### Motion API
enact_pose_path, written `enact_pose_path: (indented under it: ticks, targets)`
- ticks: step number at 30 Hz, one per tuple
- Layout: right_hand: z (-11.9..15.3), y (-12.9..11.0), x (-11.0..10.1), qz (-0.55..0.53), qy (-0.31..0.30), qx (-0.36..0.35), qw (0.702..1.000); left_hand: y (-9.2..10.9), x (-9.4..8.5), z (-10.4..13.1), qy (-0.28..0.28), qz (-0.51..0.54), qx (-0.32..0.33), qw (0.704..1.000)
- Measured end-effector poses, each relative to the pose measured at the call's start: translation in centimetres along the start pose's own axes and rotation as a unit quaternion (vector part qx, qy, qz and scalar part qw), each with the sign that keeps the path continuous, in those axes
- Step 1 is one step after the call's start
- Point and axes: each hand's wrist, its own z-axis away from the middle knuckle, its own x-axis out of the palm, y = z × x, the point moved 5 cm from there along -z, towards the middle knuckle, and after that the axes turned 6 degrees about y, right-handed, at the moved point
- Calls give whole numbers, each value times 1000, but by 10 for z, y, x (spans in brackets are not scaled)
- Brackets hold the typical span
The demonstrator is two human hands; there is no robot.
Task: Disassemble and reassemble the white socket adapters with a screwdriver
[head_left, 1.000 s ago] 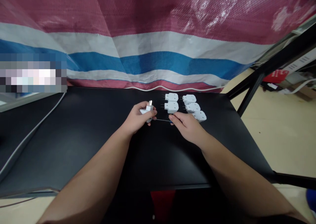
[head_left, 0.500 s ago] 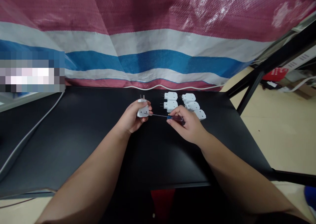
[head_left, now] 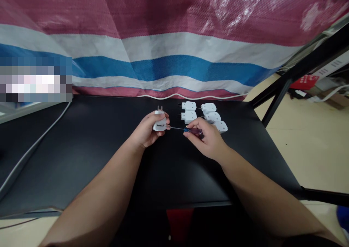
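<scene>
A white power plug (head_left: 160, 124) is gripped in my left hand (head_left: 149, 128), its metal prongs pointing away from me. My right hand (head_left: 206, 136) is closed round the dark reddish handle of a screwdriver (head_left: 194, 131). The thin shaft runs leftward, and its tip lies at the face of the plug, by one of the holes there. Whether the tip sits inside that hole is too small to tell. Beyond my right hand several more white plugs (head_left: 188, 116) lie in two columns, prongs to the left; my fingers partly cover the nearest ones.
The black table (head_left: 174, 170) carries all of this. A striped plastic sheet (head_left: 174, 67) hangs along its back edge, with a white cable (head_left: 174, 96) at its foot. Another cable (head_left: 35, 145) crosses the left side. A black metal frame (head_left: 283, 87) rises at the right.
The held plug has shifted slightly right and toward me, and the screwdriver tip has gone a little farther left across its face. The plugs on the table look the same.
</scene>
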Motion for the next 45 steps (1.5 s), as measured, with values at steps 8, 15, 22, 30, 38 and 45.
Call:
enact_pose_path:
  ticks: [8, 15, 22, 30, 38, 45]
  targets:
    - [-2, -2, -4, 2, 21, -13, 1000, -1, -2, -2, 10, -61, 65, 996]
    - [-6, -5, -4, 35, 8, 11, 999, -2, -6, -4, 23, -108, 126, 986]
    - [-4, 4, 1, -13, -36, 43, 998, -4, -12, -8, 34, -147, 151, 977]
    - [-5, 3, 0, 19, -17, 59, 998, -2, -9, -4, 30, -176, 173, 969]
    - [-3, 10, 2, -42, -32, 86, 995, -4, -13, -7, 45, -155, 166, 973]
    - [-8, 16, 3, 0, -48, 151, 987, -4, -9, -5, 33, -220, 178, 959]
